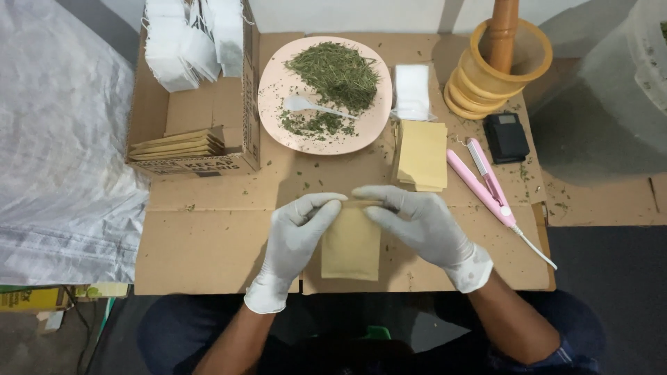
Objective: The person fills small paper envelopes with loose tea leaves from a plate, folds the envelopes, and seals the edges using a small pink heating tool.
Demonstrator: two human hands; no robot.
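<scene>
a flat tan paper pouch (351,246) is pinched at its top edge by both white-gloved hands, left (295,236) and right (424,226), over the cardboard-covered table (208,243); if gripped unevenly, its mouth could probably be creased or torn.

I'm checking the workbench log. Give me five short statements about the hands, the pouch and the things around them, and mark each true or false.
1. Both gloved hands, left hand and right hand, pinch the top edge of the tan paper pouch. True.
2. The pink plate holds dried green herbs and a white spoon. True.
3. The pink sealing iron lies left of the pouch. False: it lies to the right.
4. The wooden pestle lies flat on the cardboard. False: it stands in the yellow mortar.
5. A stack of tan pouches lies beside the plate. True.
</scene>
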